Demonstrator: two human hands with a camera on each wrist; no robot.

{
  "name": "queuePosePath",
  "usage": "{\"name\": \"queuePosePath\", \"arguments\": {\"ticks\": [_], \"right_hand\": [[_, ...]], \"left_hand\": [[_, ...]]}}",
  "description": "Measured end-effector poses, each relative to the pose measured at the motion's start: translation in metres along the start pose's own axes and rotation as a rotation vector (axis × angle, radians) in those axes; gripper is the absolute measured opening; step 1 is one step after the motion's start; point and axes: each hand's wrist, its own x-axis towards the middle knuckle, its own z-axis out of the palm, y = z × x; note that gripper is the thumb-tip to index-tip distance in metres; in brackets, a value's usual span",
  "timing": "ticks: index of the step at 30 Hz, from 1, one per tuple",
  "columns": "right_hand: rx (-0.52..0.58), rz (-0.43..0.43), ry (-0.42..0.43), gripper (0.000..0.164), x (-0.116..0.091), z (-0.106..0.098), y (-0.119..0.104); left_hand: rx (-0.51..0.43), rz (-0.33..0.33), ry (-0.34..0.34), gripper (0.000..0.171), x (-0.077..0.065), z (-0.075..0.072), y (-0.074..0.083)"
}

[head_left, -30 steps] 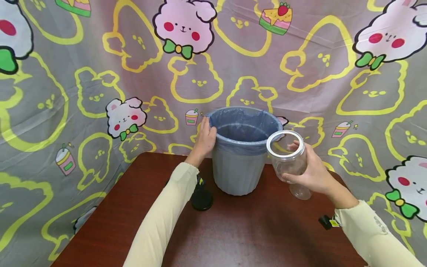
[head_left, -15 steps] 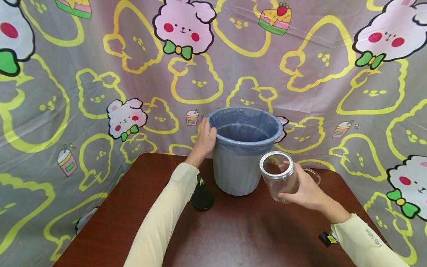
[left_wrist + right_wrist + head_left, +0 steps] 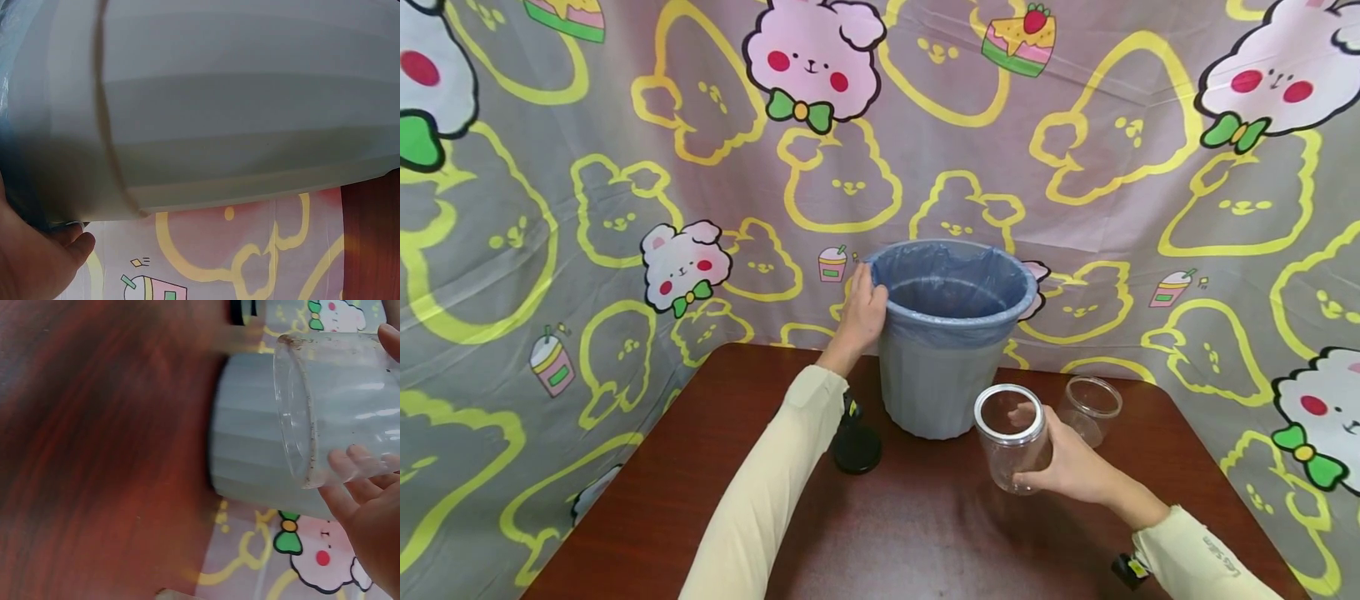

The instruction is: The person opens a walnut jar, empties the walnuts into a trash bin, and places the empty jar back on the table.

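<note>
In the head view, my right hand (image 3: pixel 1067 458) holds a clear jar (image 3: pixel 1011 475) with a silvery rim, upright and low over the table. The right wrist view shows the fingers (image 3: pixel 350 462) round the jar's side and brownish specks along its bottom edge. At the left of a grey trash bin (image 3: pixel 932 383), my left hand (image 3: pixel 863 312) grips the rim; the thumb is hidden in the head view. A blue plastic liner (image 3: pixel 955 258) covers the bin's inside and folds over its rim. Behind my right hand stands a second clear jar (image 3: pixel 1093 400).
A black round disc (image 3: pixel 857 454) lies on the dark red-brown table (image 3: pixel 910 542) below my left forearm. Patterned cloth (image 3: pixel 760 192) hangs behind and at both sides of the table. Black wrist devices sit at both cuffs.
My right hand has lowered the jar and brought it slightly left and nearer, away from the bin's rim. The second jar now shows more fully behind it. My left hand stays on the bin.
</note>
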Motion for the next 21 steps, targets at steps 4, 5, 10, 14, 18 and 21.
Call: {"name": "queuePosePath", "arguments": {"ticks": [4, 5, 10, 14, 18, 21], "right_hand": [[0.055, -0.023, -0.011, 0.089, -0.003, 0.009, 0.007], [0.069, -0.026, -0.016, 0.089, -0.003, 0.011, 0.008], [0.066, -0.019, -0.042, 0.089, -0.006, 0.02, 0.014], [0.055, 0.004, -0.052, 0.089, -0.007, 0.026, 0.017], [0.082, 0.018, -0.061, 0.089, -0.008, 0.033, 0.02], [0.088, 0.012, -0.065, 0.089, -0.01, 0.038, 0.024]], "left_hand": [[0.001, -0.008, -0.003, 0.065, 0.0, 0.0, 0.001], [0.002, -0.009, -0.004, 0.065, 0.0, 0.0, 0.001], [0.01, -0.013, 0.001, 0.065, 0.0, 0.0, 0.002], [0.016, -0.016, 0.003, 0.065, -0.001, 0.0, 0.002], [0.018, -0.012, 0.002, 0.064, -0.001, -0.001, 0.002], [0.02, -0.011, -0.001, 0.064, -0.001, 0.0, 0.003]]}}
